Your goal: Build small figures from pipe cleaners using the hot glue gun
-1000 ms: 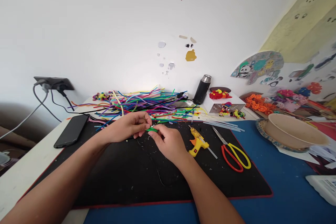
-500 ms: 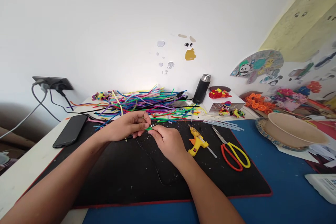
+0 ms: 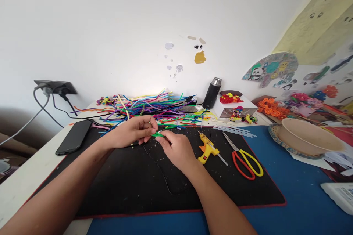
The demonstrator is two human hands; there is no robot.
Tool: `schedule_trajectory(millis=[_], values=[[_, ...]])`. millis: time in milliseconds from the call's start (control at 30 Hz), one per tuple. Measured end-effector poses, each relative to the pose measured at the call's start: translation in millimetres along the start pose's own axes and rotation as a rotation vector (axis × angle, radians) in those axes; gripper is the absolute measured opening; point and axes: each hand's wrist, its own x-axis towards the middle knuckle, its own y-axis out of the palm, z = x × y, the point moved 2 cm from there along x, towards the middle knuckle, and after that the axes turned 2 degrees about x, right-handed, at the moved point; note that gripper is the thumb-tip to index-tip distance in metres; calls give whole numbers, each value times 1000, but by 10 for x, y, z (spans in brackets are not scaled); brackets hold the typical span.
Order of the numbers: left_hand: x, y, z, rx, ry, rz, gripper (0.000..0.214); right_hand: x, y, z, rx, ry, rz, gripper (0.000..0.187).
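Note:
Between my two hands, over the black mat (image 3: 124, 183), is a small piece of green pipe cleaner (image 3: 158, 134). My left hand (image 3: 138, 131) pinches its left end with thumb and fingers. The right end sits in the closed fingers of my right hand (image 3: 176, 147). Most of the piece is covered by my fingers, so its full shape is hidden. Behind my hands lies a heap of many-coloured pipe cleaners (image 3: 154, 104). A yellow glue gun (image 3: 206, 148) rests to the right of my right hand.
Scissors (image 3: 242, 158) with red and yellow handles lie right of the glue gun. Clear glue sticks (image 3: 235, 130) and a black flask (image 3: 211, 93) are farther back. A phone (image 3: 74, 137) lies at left, a bowl (image 3: 309, 137) at right. A thin black cord (image 3: 162, 172) crosses the mat.
The green piece has turned slightly in my fingers; a small white and black spot seen on it earlier no longer shows. My hands have barely shifted.

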Motion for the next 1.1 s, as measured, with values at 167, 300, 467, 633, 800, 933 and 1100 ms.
schedule_trajectory(millis=[167, 300, 467, 633, 800, 933, 1100], values=[[-16, -13, -9, 17, -7, 4, 33, 3, -3, 19, -68, -21, 24, 35], [-15, -22, 3, 36, -2, 12, 32, -5, -10, 41, -69, -31, 27, 34], [-15, -17, 4, 37, -5, 11, 32, -5, 0, 33, -85, -62, 40, 41], [-6, -6, 8, 21, -14, 15, 32, 4, 31, -6, -94, -79, 51, 41], [-6, -20, 16, 38, -4, 18, 31, -6, 4, 28, -24, -48, 49, 36], [-11, -16, 4, 56, 2, 9, 30, -8, -40, 78, 65, -32, 59, 35], [-4, 8, -6, 32, 16, 20, 32, 4, -61, 89, 159, 29, 91, 42]])
